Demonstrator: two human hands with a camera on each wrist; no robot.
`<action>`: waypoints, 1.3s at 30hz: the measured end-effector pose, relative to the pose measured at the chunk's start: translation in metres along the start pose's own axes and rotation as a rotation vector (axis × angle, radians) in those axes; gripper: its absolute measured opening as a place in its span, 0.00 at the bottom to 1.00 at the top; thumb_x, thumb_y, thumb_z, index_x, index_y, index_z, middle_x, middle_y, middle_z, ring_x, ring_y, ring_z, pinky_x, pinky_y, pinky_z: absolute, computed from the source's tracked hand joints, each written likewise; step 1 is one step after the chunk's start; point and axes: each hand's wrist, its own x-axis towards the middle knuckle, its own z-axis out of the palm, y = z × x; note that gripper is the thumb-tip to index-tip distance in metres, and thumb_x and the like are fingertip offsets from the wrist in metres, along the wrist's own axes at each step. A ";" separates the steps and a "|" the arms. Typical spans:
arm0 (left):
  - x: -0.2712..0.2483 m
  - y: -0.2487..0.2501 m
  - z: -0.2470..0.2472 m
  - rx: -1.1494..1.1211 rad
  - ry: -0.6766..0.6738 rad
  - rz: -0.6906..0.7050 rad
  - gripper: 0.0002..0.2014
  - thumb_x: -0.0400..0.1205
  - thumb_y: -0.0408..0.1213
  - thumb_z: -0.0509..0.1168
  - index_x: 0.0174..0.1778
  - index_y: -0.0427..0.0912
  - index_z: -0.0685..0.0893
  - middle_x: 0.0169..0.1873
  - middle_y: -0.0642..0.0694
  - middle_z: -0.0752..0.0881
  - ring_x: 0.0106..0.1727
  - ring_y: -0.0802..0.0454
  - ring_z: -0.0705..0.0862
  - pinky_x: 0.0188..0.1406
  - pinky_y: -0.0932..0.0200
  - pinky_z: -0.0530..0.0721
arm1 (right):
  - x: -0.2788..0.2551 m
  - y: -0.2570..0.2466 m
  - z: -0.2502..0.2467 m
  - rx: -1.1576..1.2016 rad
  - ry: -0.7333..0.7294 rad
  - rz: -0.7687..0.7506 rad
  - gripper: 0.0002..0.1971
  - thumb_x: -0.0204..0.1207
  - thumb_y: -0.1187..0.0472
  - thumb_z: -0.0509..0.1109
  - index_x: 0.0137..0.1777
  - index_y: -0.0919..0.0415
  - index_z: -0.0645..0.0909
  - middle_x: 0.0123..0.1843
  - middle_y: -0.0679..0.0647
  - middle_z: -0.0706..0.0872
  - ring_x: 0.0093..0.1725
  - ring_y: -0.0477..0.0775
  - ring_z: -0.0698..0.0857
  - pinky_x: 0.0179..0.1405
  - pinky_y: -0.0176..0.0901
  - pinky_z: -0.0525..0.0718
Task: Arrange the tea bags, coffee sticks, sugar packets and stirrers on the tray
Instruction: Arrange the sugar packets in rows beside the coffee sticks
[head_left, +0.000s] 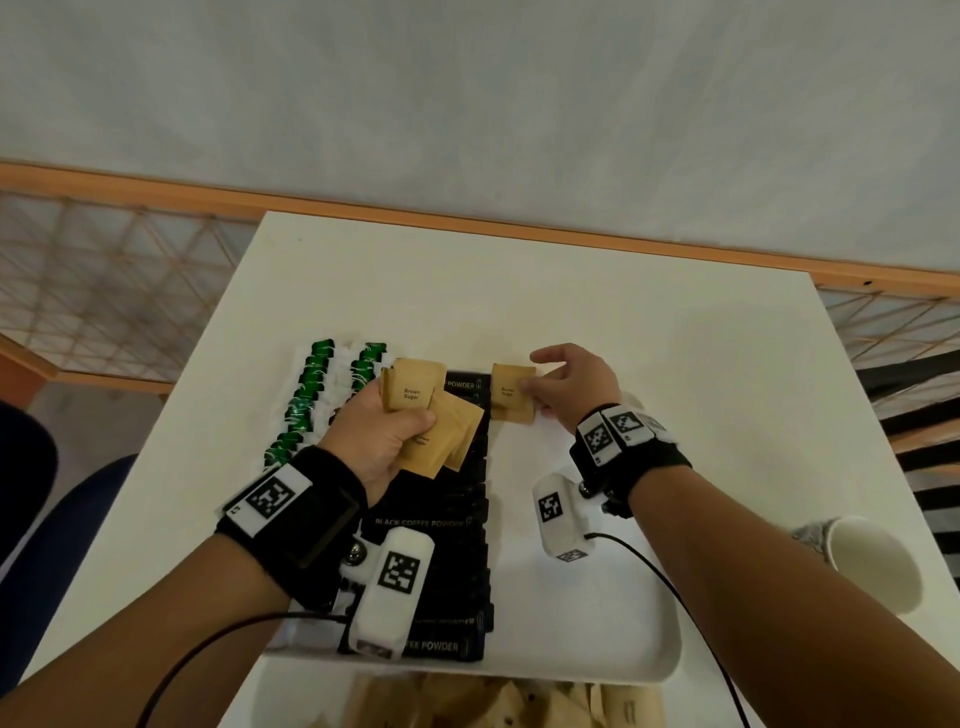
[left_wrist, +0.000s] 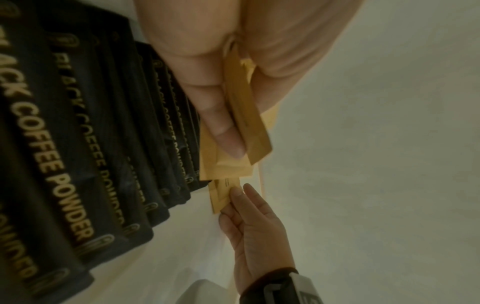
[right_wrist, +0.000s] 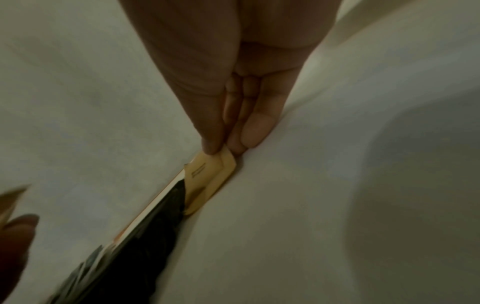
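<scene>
I see my right hand (head_left: 571, 387) pinching one brown sugar packet (head_left: 511, 392) at the tray's (head_left: 660, 654) far end, just beside the row of black coffee sticks (head_left: 447, 525). My left hand (head_left: 382, 436) clutches a fanned bunch of spare packets (head_left: 441, 441) above the coffee. That loose fan could slip and scatter over the tidy rows. Green tea bags (head_left: 311, 395) line the left. A paper cup (head_left: 872, 561) lies on the desk (head_left: 519, 270).

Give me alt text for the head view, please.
The right hand pinches one brown sugar packet beside the row of black coffee sticks on the white tray, while the left hand grips several more packets. Green tea bags line the left.
</scene>
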 end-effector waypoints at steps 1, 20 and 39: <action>0.001 -0.001 0.000 0.003 0.004 -0.001 0.15 0.80 0.18 0.62 0.54 0.43 0.80 0.49 0.38 0.86 0.46 0.44 0.86 0.40 0.50 0.85 | 0.000 0.001 0.001 -0.013 0.009 -0.009 0.14 0.69 0.61 0.78 0.53 0.50 0.81 0.38 0.54 0.89 0.39 0.52 0.89 0.47 0.53 0.89; -0.010 0.000 0.025 0.003 -0.046 0.038 0.14 0.80 0.20 0.63 0.55 0.42 0.81 0.48 0.39 0.88 0.45 0.45 0.87 0.36 0.53 0.87 | -0.062 -0.021 -0.007 0.290 -0.424 0.004 0.10 0.77 0.61 0.73 0.57 0.57 0.87 0.44 0.56 0.90 0.39 0.48 0.87 0.39 0.37 0.86; -0.003 -0.003 0.018 0.051 -0.013 -0.078 0.12 0.82 0.23 0.62 0.59 0.38 0.82 0.47 0.42 0.89 0.46 0.47 0.87 0.36 0.50 0.86 | -0.011 0.015 -0.050 -0.037 -0.018 0.001 0.20 0.69 0.65 0.76 0.61 0.50 0.83 0.41 0.55 0.87 0.43 0.54 0.86 0.48 0.49 0.88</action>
